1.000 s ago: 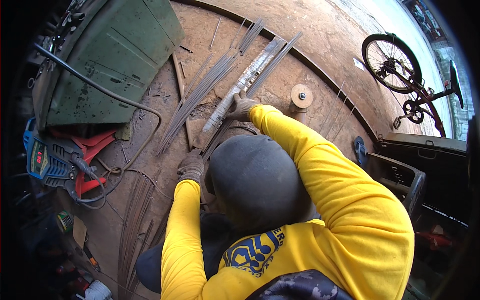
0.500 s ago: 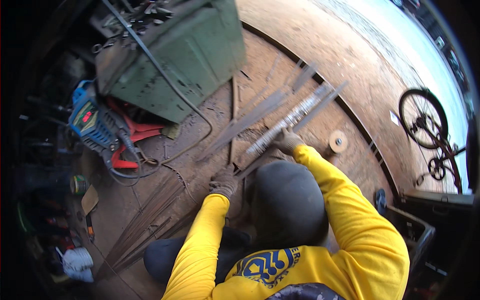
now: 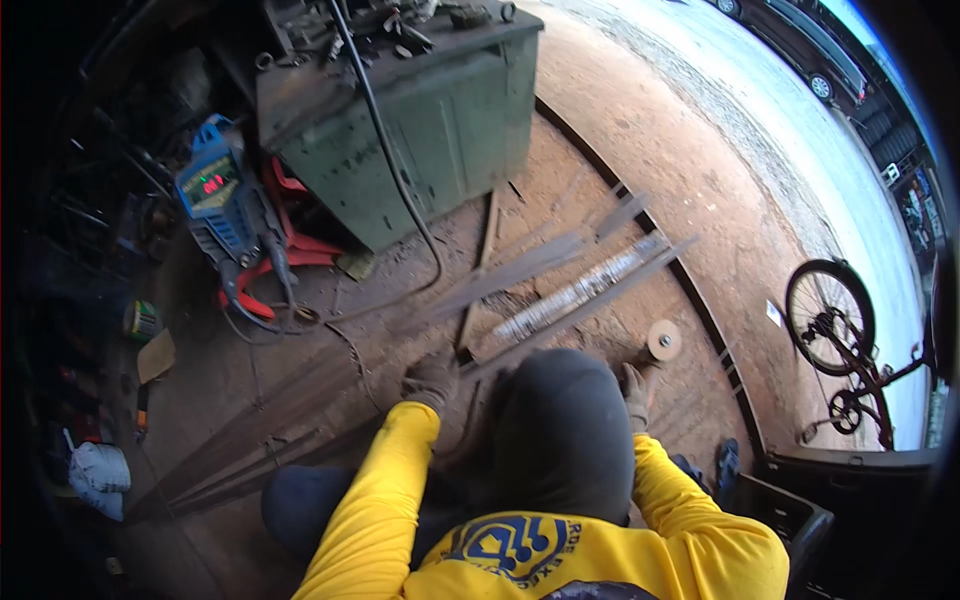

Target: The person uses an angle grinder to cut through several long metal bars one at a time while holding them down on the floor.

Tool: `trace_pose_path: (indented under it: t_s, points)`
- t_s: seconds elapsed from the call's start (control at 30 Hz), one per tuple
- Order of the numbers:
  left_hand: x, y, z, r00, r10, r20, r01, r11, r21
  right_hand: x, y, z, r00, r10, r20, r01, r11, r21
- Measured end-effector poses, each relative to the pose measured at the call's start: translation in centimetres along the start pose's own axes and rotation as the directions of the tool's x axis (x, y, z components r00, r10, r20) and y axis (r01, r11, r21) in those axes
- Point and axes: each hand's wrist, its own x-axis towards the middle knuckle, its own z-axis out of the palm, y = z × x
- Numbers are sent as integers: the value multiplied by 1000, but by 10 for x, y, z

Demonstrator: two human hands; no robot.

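Observation:
My gloved left hand [image 3: 432, 382] is closed around the near end of a long dark steel bar [image 3: 590, 303], which slants away to the far right. Alongside that bar lies a whitish, mottled metal strip [image 3: 580, 288]. My gloved right hand [image 3: 634, 396] is to the right of my raised knee, next to an angle grinder with a round tan disc [image 3: 664, 341]. The knee covers part of this hand, so its grip on the grinder's body cannot be made out.
A green metal cabinet [image 3: 430, 140] with tools on top stands ahead. Left of it is a blue welding machine [image 3: 222, 205] with cables. Thin metal rods [image 3: 270, 435] lie at left. A curved dark floor rail [image 3: 690, 290] crosses ahead; a bicycle [image 3: 830, 320] is at right.
My right hand has left the metal pieces and come back right, beside the grinder. My left hand stays at the bar's near end. The view has shifted.

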Motion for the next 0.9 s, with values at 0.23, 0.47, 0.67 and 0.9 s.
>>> trace_pose_path:
  t_s: [0.23,0.47,0.67,0.9]
  points:
    - [21,-8,-9,981,136,-137,-140,990,-22,-106,39,-58,884,465,-58,-459,835,-304]
    - [-1,9,-17,991,37,127,1,956,-293,-140,77,-33,639,709,300,-543,691,-477]
    - [-14,-12,-29,991,32,127,-5,979,-202,-131,65,0,605,764,225,-691,644,-328]
    - [-25,-51,-14,993,-9,119,26,990,-142,-124,44,19,452,801,393,-871,491,1]
